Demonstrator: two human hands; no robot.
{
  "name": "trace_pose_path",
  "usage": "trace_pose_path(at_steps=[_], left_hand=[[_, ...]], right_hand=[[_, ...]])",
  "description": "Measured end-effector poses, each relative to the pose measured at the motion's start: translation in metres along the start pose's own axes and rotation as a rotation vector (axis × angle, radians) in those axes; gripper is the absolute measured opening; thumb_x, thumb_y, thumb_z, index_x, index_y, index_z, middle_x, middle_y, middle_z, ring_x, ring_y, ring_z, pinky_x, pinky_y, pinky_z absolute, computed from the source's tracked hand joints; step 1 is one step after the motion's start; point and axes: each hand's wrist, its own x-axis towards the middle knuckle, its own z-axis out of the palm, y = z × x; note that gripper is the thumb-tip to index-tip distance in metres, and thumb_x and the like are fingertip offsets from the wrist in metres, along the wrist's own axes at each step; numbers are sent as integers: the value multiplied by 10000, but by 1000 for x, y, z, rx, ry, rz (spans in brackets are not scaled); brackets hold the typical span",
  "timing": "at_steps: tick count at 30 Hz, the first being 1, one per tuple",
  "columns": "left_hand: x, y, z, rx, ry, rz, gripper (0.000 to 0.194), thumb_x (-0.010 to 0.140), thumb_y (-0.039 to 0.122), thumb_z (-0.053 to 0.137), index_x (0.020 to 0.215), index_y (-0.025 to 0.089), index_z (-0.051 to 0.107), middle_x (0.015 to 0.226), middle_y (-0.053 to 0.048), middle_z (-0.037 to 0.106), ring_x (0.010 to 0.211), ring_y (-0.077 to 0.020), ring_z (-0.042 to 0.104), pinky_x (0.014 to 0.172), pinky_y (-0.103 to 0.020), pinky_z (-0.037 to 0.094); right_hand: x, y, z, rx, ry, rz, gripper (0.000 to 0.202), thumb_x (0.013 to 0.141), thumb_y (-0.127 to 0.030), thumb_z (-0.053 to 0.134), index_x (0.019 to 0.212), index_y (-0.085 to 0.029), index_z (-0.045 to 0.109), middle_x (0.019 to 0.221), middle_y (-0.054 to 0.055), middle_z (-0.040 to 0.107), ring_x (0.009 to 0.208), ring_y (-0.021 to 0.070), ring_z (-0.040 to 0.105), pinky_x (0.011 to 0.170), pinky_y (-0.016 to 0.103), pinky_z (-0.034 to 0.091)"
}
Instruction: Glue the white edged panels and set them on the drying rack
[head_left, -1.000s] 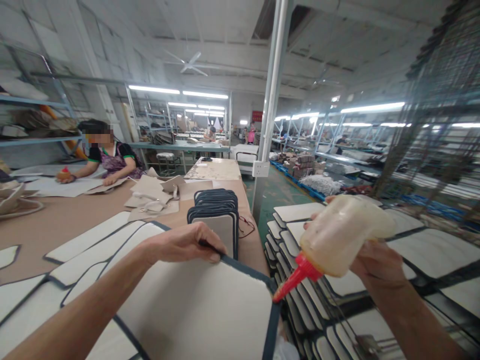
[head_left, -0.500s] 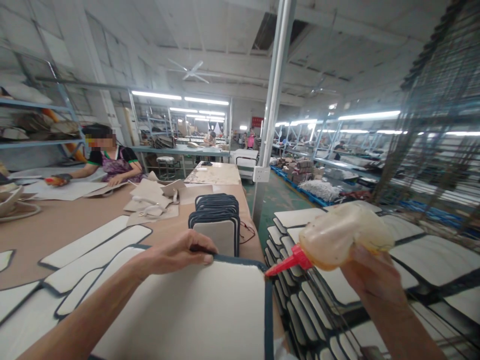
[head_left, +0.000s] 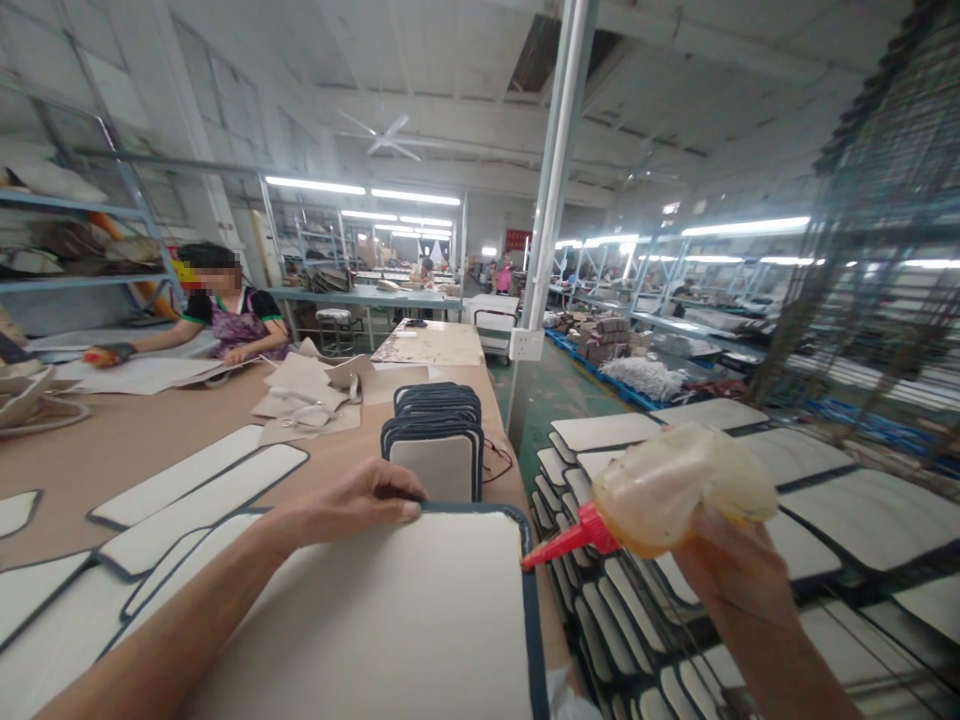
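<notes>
My left hand (head_left: 367, 505) pinches the far edge of a large white panel (head_left: 405, 610) with rounded corners and a dark blue border. In my right hand (head_left: 727, 550) is a translucent squeeze bottle (head_left: 667, 485) with a red nozzle, tilted down to the left and partly filled with amber liquid. The nozzle tip touches the panel's right border, just below its far corner. A shiny wet-looking line runs along the border around that corner. The panel's near end lies outside the view.
A stack of dark-edged panels (head_left: 435, 465) stands beyond my left hand. More white panels (head_left: 202, 470) lie at left on the brown table (head_left: 187, 400); others fill a rack (head_left: 847, 590) at right. Beige pieces (head_left: 307, 390) lie farther back. A co-worker (head_left: 232, 320) sits at far left. A metal post (head_left: 544, 200) rises ahead.
The bottle's nozzle has moved along the border from the far right corner, down the right side toward me. My left hand keeps its hold on the panel. The view has shifted slightly.
</notes>
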Motion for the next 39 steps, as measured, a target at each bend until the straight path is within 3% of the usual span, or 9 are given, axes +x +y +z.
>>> trace_pose_path(at_steps=[5,14,28,39], left_hand=[[0,-7,-2,-51,-4,1,335,785,433,566,840,126,687,698,-6,578,667,-138,479,583,-212,347],[-3,-16,1,-231,49,-80,278,751,409,621,835,171,736,768,-37,688,705,-189,581,616,-236,431],[-11,-33,1,-445,67,-222,271,719,397,672,834,159,729,772,-46,716,617,-164,606,534,-218,427],[-14,-44,0,-551,147,-243,259,700,378,707,846,164,724,746,-43,724,584,-158,621,515,-221,446]], right_hand=[[-7,-1,0,10,-26,24,585,473,-285,814,1037,-300,659,840,42,724,807,253,680,784,397,555],[-17,0,-1,-13,-92,73,612,569,-288,749,1161,-262,596,965,82,711,986,302,632,948,473,440],[-32,-5,5,-33,-109,177,539,627,-300,713,1152,-264,598,989,84,704,1081,294,584,949,463,441],[-31,8,-13,-39,-55,118,576,608,-290,724,1169,-267,594,1009,89,702,1041,315,607,919,474,468]])
